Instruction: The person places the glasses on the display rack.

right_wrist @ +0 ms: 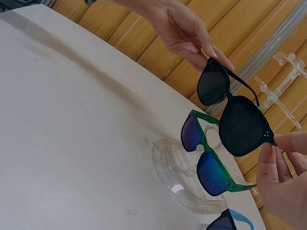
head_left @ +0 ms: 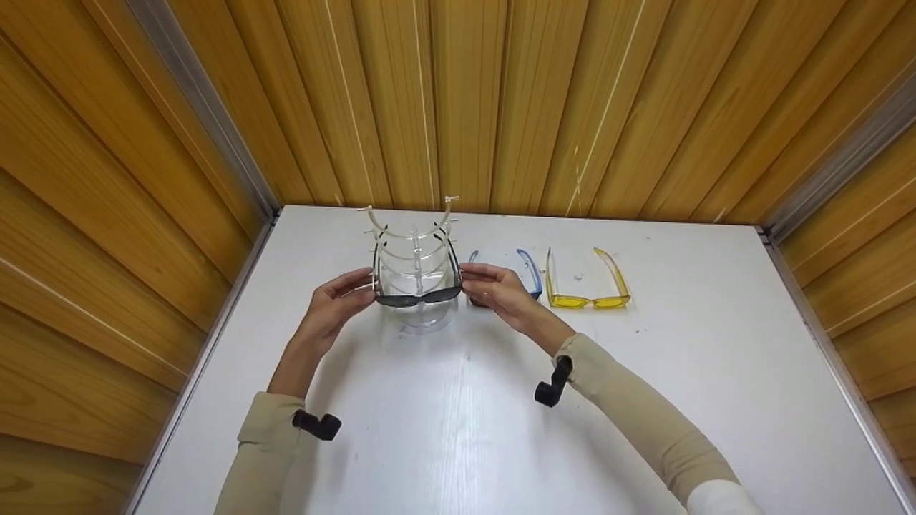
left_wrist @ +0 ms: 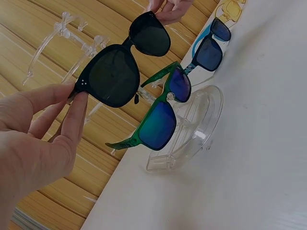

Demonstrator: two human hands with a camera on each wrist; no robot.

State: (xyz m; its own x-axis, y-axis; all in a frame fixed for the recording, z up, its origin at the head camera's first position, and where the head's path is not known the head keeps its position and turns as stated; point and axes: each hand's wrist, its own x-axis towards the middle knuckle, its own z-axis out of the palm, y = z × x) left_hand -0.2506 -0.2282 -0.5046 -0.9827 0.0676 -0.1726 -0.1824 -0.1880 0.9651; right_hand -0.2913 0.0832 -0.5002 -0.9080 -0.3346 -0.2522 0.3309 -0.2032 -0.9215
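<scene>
Black sunglasses (head_left: 418,296) are pinched at their two outer corners, one by my left hand (head_left: 333,309) and the other by my right hand (head_left: 499,293). They sit at the front of a clear plastic display stand (head_left: 422,325) with several curved arms. In the left wrist view, my left thumb and fingers hold one hinge of the black frame (left_wrist: 112,75). The right wrist view shows my right hand (right_wrist: 283,177) at the other hinge. Below them, green-framed sunglasses (left_wrist: 157,125) with blue mirrored lenses rest on the stand's lower part.
Blue-templed sunglasses (head_left: 529,270) lie on the white table (head_left: 458,429) right of the stand, partly behind my right hand. Yellow glasses (head_left: 588,302) lie further right with temples unfolded. Wood-patterned walls (head_left: 465,107) enclose the back and sides.
</scene>
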